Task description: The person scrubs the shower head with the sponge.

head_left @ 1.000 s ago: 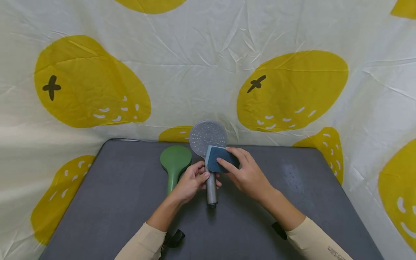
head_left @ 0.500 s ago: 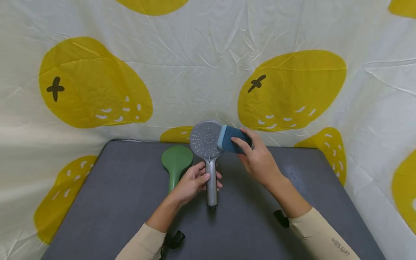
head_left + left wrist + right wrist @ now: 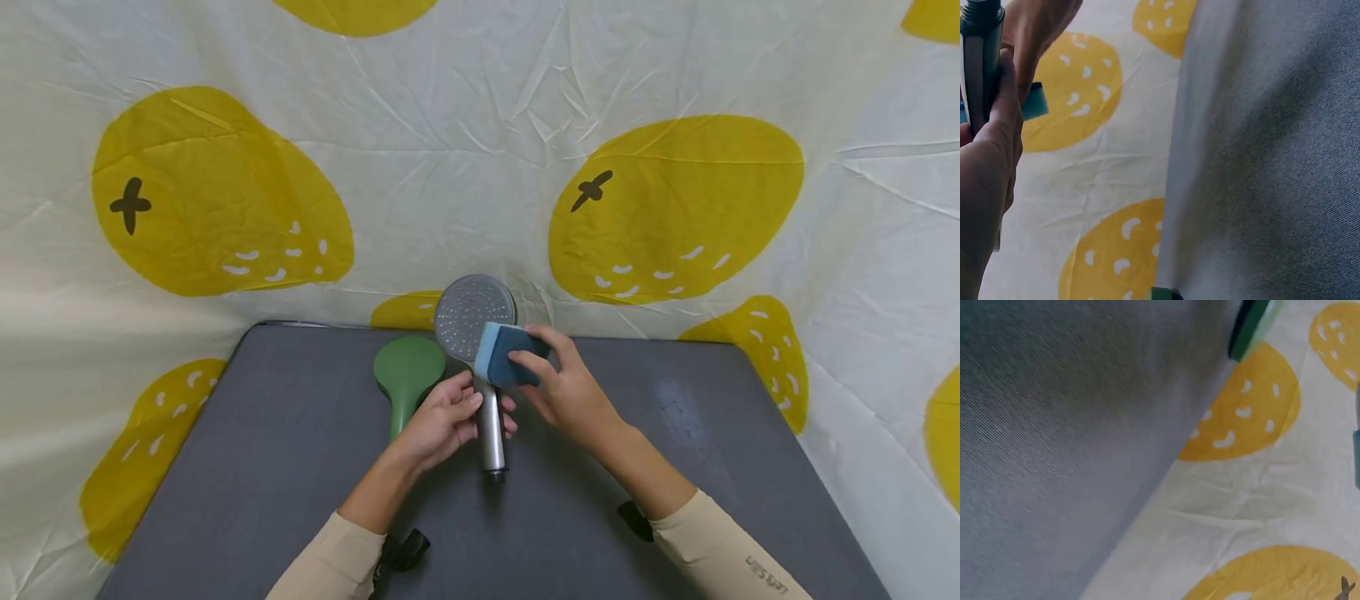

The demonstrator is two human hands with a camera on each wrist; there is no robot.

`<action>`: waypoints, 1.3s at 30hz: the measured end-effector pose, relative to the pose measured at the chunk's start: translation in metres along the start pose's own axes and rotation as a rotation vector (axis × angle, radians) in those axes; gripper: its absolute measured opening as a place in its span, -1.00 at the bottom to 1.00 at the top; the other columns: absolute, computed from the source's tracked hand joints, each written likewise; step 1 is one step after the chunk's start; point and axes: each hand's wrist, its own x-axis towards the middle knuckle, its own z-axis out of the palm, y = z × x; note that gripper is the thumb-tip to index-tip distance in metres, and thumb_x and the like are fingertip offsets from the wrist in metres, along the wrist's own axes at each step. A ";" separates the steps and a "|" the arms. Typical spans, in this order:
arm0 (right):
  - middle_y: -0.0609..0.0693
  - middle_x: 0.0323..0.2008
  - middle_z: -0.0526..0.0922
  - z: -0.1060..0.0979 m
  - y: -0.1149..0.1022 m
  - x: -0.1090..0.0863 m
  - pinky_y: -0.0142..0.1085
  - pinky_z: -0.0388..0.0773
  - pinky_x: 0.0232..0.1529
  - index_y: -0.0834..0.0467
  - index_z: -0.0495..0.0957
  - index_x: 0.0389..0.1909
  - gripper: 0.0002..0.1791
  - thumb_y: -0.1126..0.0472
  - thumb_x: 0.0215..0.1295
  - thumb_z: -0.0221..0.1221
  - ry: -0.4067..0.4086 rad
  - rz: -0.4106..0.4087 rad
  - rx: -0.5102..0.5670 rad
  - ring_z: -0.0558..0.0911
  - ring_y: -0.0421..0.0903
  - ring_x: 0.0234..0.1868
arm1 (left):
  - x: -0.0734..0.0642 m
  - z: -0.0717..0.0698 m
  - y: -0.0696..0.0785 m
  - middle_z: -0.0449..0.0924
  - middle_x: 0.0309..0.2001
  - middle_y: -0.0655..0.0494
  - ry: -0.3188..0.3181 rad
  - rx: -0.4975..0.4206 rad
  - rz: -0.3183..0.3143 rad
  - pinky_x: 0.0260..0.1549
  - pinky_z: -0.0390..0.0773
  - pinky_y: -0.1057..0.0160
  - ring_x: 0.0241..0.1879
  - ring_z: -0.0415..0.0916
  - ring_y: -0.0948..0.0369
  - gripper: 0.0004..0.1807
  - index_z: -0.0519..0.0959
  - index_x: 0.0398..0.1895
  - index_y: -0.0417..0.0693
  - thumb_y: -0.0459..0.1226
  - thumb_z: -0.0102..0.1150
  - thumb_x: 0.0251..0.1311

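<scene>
My left hand (image 3: 442,421) grips a grey shower head (image 3: 467,310) by the upper part of its handle. Its round nozzle face is tipped toward me, and the handle points down over the table. A two-tone blue sponge (image 3: 510,357) is pinched in my right hand (image 3: 567,390), thumb on one side and fingers on the other. The sponge overlaps the neck and lower right of the nozzle face, hiding them. In the left wrist view the handle end (image 3: 982,56) and a corner of the sponge (image 3: 1036,103) show at the left edge.
A green shower head (image 3: 408,371) lies on the dark grey table (image 3: 300,467), just left of the held one. Behind the table hangs a white curtain (image 3: 450,200) printed with yellow lemons. A faint pale smear (image 3: 682,412) marks the tabletop on the right.
The sponge in my right hand went from the neck up to the right edge of the nozzle face, then back down and left to the neck. My left hand keeps its grip; the shower head tilts slightly.
</scene>
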 end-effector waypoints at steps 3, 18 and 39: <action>0.33 0.35 0.32 0.002 -0.002 -0.003 0.08 0.64 0.18 0.06 0.36 0.26 -0.21 0.39 0.04 0.55 0.006 -0.017 0.004 0.47 0.25 0.33 | -0.001 0.001 0.002 0.63 0.02 -0.06 -0.026 -0.024 -0.011 0.09 0.71 0.09 -0.06 0.74 0.09 -0.50 0.00 0.53 -0.40 -0.36 -0.32 0.66; 0.32 0.43 0.30 -0.026 0.016 0.025 0.10 0.65 0.14 0.17 0.30 0.43 -0.18 0.36 0.18 0.46 0.055 0.169 0.104 0.55 0.23 0.25 | -0.002 0.001 0.002 0.62 -0.03 -0.02 -0.074 0.040 -0.111 0.03 0.73 0.12 -0.08 0.75 0.11 -0.49 0.00 0.51 -0.43 -0.35 -0.28 0.65; 0.27 0.40 0.34 -0.029 0.017 0.013 0.18 0.53 0.27 0.21 0.21 0.51 -0.19 0.41 0.30 0.34 -0.027 0.395 0.436 0.46 0.21 0.34 | -0.001 -0.004 -0.003 0.55 -0.05 -0.36 0.115 0.360 -0.020 0.01 0.72 0.08 -0.16 0.72 0.17 -0.61 0.13 0.40 -0.40 -0.43 -0.26 0.61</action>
